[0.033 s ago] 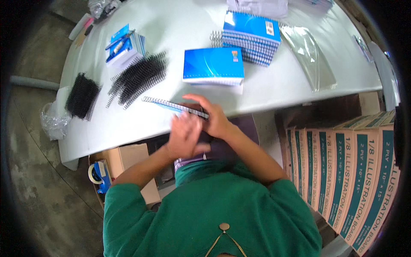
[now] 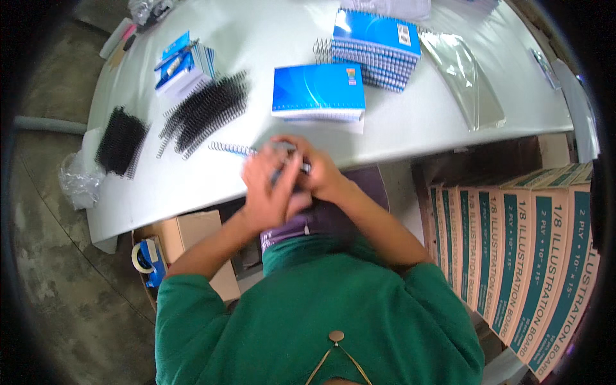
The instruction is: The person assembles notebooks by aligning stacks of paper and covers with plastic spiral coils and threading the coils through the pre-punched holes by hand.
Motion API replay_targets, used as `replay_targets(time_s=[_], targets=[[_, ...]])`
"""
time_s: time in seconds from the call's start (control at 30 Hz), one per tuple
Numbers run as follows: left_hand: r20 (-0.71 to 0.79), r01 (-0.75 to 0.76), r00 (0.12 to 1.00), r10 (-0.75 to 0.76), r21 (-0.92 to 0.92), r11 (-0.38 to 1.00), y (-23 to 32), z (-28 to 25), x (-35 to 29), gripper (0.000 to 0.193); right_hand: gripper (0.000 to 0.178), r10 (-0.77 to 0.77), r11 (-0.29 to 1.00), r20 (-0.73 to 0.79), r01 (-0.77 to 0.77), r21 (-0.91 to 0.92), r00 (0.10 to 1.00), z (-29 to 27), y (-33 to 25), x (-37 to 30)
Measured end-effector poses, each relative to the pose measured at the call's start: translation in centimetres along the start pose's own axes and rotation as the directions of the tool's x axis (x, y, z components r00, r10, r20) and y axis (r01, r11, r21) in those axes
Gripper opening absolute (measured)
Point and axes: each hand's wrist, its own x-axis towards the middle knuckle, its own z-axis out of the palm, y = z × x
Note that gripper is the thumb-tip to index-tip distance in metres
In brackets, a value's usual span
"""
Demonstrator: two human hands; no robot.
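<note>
Close to the table's near edge, I hold a blue spiral notebook edge-on, mostly hidden by my fingers. Its wire coil (image 2: 228, 147) sticks out past my left hand. My left hand (image 2: 264, 186) closes around the notebook's left part, fingers pointing up and slightly blurred. Wrapped round the other end, my right hand (image 2: 319, 172) has its fingers curled over the top. Something dark and greyish shows between the hands, too blurred to name. Just beyond lies a stack of blue-covered pads (image 2: 318, 88) with punched holes along the near edge.
Black coils lie in a large pile (image 2: 204, 112) and a smaller bundle (image 2: 122, 141). Finished-looking spiral notebooks (image 2: 377, 35) are stacked behind, beside clear plastic sheets (image 2: 465, 83). More blue pads (image 2: 186, 70) stand far left. Cartons (image 2: 513, 256) and a blue tape dispenser (image 2: 151, 262) sit below table level.
My left hand has moved up and closed in on the notebook, covering more of it. My right hand shifted slightly, and less of the coiled edge shows.
</note>
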Motion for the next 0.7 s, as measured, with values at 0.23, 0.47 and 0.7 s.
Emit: replay_targets(time_s=[0.23,0.47,0.7], targets=[[0.271,0.102,0.961,-0.057,-0.154,0.983,-1.0,-3.4,6.3,0.028,0.044,-0.149,0.932,0.003,0.142,-0.334,0.989,-0.2,0.8,0.5],[0.382,-0.079,0.918,0.105,-0.083,0.993,-2.0,-5.0,9.1,0.025,0.050,-0.031,0.969,-0.066,0.014,-0.246,0.997,0.0,-0.4,0.7],[0.236,0.061,0.970,-0.060,0.003,0.998,-1.3,-6.1,10.4,0.043,0.056,-0.167,0.971,-0.198,0.127,-0.203,0.966,-0.9,-3.2,0.4]])
